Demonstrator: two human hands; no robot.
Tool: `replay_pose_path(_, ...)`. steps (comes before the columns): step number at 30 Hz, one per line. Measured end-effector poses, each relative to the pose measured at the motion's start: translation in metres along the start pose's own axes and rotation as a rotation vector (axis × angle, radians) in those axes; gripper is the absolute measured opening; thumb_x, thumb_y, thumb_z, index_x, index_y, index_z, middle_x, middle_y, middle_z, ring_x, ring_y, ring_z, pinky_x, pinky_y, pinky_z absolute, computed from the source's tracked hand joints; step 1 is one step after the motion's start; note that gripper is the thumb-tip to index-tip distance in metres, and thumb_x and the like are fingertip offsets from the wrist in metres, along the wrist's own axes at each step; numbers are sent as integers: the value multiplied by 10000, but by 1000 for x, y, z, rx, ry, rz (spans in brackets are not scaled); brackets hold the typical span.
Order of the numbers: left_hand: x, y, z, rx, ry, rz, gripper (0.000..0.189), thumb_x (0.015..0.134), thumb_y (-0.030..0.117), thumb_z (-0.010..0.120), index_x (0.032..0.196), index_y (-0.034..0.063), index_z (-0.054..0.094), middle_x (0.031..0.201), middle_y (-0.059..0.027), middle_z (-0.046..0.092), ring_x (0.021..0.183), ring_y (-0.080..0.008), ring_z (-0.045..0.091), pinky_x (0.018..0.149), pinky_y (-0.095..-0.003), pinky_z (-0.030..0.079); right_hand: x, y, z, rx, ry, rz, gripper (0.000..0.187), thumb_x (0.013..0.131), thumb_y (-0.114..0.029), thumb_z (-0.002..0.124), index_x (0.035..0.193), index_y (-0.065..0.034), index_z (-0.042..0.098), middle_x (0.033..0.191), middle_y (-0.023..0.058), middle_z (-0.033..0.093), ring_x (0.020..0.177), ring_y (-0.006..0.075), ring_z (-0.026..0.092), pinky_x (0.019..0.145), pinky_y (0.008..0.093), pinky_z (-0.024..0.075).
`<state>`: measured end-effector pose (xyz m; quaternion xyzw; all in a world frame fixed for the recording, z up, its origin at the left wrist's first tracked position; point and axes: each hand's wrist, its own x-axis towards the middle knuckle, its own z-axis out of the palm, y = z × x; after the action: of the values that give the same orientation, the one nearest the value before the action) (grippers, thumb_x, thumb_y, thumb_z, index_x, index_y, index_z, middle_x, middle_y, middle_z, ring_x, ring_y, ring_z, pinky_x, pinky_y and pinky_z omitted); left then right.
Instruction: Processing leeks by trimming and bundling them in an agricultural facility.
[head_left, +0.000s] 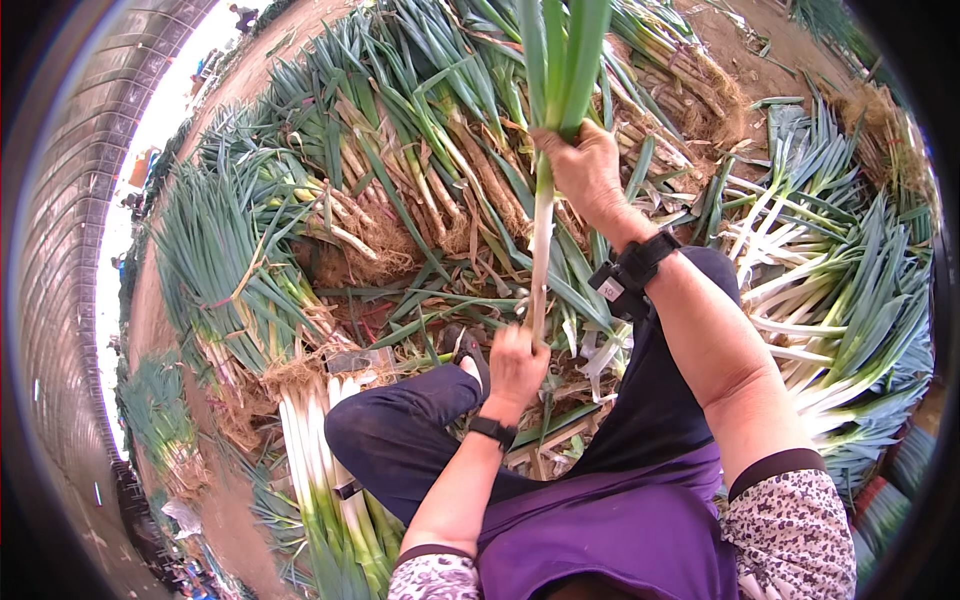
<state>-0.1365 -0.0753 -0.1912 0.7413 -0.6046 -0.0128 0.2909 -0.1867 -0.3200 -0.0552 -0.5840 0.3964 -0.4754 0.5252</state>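
A single large green onion (543, 217) stands nearly upright between my hands, its pale stalk below and its broad green leaves rising out of the top of the view. My right hand (589, 169) grips it where the white stalk turns to leaf. Lower down, my left hand (517, 367) closes around the root end, and the roots are hidden by the fingers. Beneath the stalk lie loose leaves and stripped outer layers (600, 360). A device on a black strap (622, 289) sits on my right wrist, and a black band (492, 431) circles my left.
Untrimmed onions with brown roots (390, 232) lie in bunches ahead and left. White-stalked, cleaned onions (810, 300) are piled at my right. More white stalks (307, 442) lie beside my left knee. Further left, a ribbed plastic wall (75, 225) curves along bare soil (240, 517).
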Motion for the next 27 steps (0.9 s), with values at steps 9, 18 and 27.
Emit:
replay_pose_path(9, 89, 31, -91, -359, 20, -169, 267, 868, 243, 676, 1048, 46, 662, 944, -71, 689, 740, -170, 629, 725, -338, 515, 4, -3, -25, 640, -21, 312, 344, 925, -383, 584, 1014, -65, 492, 742, 74, 550, 508, 152, 518, 443, 283, 436)
replay_pose_path(18, 90, 38, -47, -654, -110, -167, 287, 949, 219, 570, 798, -25, 593, 575, -71, 470, 550, -107, 428, 507, -284, 373, -3, -16, -29, 845, -260, 608, 382, 955, -482, 464, 957, -102, 425, 724, 67, 486, 533, 128, 430, 467, 260, 343)
replay_pose_path(27, -25, -24, -31, -216, -436, -229, 252, 830, 178, 684, 691, -12, 593, 566, -138, 496, 509, -234, 481, 523, -363, 438, 15, -12, -46, 808, -184, 519, 369, 943, -430, 530, 994, -75, 446, 729, 93, 496, 501, 131, 421, 428, 268, 345)
